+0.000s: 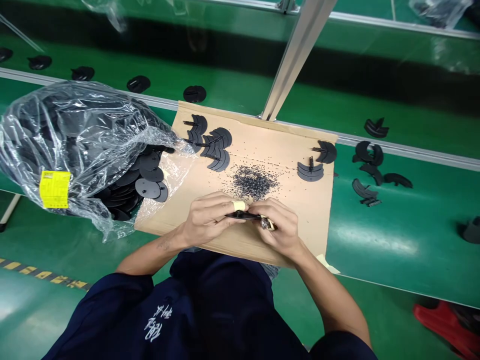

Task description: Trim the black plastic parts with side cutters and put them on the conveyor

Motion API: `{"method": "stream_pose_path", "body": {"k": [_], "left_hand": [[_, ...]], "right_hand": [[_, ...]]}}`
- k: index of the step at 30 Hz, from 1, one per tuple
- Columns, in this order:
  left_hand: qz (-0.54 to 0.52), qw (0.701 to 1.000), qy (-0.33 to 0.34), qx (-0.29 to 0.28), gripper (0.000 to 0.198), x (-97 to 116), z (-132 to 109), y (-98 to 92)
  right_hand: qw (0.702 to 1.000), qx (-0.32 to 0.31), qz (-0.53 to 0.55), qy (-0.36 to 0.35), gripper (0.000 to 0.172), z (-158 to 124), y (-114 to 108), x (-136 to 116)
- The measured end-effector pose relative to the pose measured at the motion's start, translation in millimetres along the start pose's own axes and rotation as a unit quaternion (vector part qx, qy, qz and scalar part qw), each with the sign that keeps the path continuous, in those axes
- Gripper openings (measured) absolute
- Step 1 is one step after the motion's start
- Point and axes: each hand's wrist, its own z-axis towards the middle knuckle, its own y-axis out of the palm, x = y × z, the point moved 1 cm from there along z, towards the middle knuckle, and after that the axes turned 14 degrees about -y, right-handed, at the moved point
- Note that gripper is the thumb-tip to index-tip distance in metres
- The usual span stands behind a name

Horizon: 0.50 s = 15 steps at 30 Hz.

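Observation:
Over the front of a cardboard sheet (300, 200), my two hands meet at a thin black disc-like plastic part (243, 216). My left hand (208, 217) pinches its left side, with pale yellow tape around one finger. My right hand (279, 222) is closed at the part's right end, and something shiny and pale yellow shows at its fingers; I cannot make out what it is. Just beyond the hands lies a heap of tiny black pieces (255, 181). Curved black plastic parts (215, 150) overlap at the sheet's upper left, and two more (310, 171) lie at its right edge.
A large clear plastic bag (75, 125) full of black discs (150, 187) spills open at left, bearing a yellow label (55, 189). An upright metal post (296, 60) rises behind the cardboard. More curved black parts (369, 152) lie at right; several discs (138, 84) line the green belt.

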Motion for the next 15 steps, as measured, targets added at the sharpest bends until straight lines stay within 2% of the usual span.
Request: {"method": "stream_pose_path", "body": {"k": [4,10,12,15], "left_hand": [[-0.030,0.998,-0.049,-0.022,0.026,-1,1,0.7],[-0.069,0.990,-0.097,-0.070,0.022,-3,-1,3.2],[-0.067,0.991,-0.095,-0.066,0.021,-4,0,4.4],[-0.056,0.994,-0.089,-0.041,0.019,-8,2,4.1]], "right_hand": [[0.999,0.036,0.038,0.005,0.019,-1,2,0],[0.993,0.042,0.095,0.061,0.010,-2,5,-2],[0.991,0.046,0.107,0.069,0.009,-3,3,-2],[0.992,0.005,0.110,0.064,0.011,-2,-7,4]]}}
